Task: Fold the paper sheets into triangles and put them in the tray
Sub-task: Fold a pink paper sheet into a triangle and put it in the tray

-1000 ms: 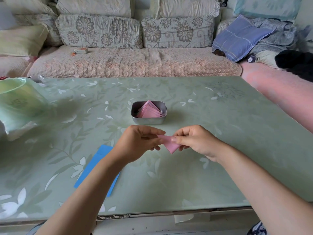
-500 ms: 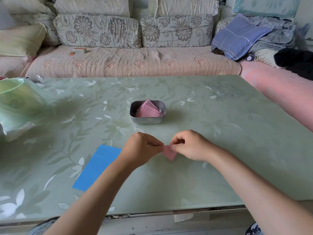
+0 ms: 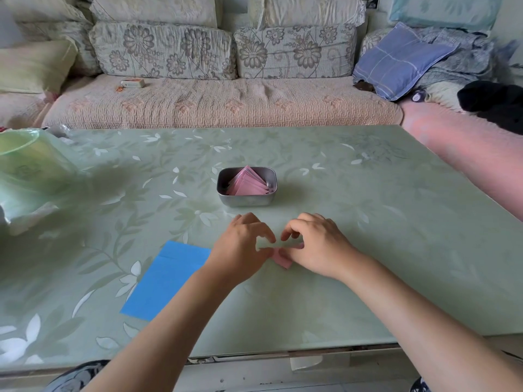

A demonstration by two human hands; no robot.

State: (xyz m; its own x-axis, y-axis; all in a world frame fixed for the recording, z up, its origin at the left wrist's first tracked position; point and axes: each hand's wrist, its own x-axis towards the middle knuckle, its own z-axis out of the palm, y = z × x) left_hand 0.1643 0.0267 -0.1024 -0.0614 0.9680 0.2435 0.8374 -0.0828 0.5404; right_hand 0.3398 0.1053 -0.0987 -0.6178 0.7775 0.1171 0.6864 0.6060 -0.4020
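Note:
A small folded pink paper (image 3: 283,260) lies on the green table (image 3: 368,250) in front of me, mostly hidden under my hands. My left hand (image 3: 243,247) and my right hand (image 3: 314,244) both press on it with curled fingers, thumbs pinching its edges. Just beyond my hands stands a small metal tray (image 3: 246,200) holding several folded pink triangles (image 3: 249,183). A stack of blue paper sheets (image 3: 167,278) lies flat on the table to the left of my left forearm.
A green plastic bag (image 3: 31,171) sits at the table's left edge. A sofa (image 3: 220,103) with cushions runs behind the table, and a pink seat (image 3: 467,154) lies along the right side.
My hands have lowered the pink paper from the air down onto the table and now press it there. The view has shifted slightly.

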